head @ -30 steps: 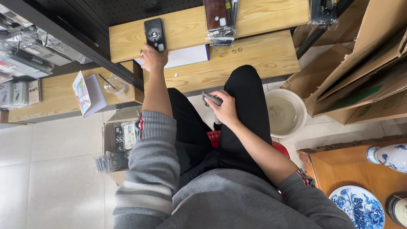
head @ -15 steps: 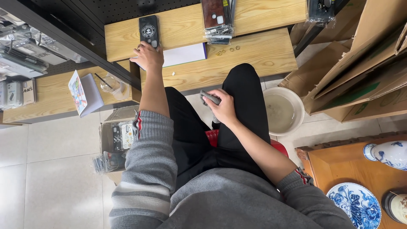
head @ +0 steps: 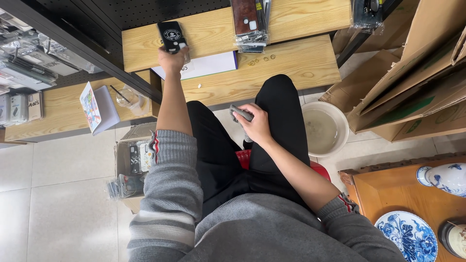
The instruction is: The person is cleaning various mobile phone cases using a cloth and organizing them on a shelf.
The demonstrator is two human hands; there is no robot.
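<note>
My left hand is stretched out to the upper wooden shelf and grips the lower end of a black phone case with a round white emblem, which rests against the shelf. My right hand rests on my right knee, closed around a small grey object that may be a cloth or a case; I cannot tell which. I sit on a red stool, wearing black trousers and a grey sweater.
A packet of bagged phone cases lies on the upper shelf, a white paper pad on the lower shelf. A cardboard box of cases stands by my left leg, a white bucket and stacked cardboard on the right, blue-white porcelain nearby.
My left hand has gone from just below the black case to gripping its lower end. The right hand stays on the knee. The view has shifted slightly.
</note>
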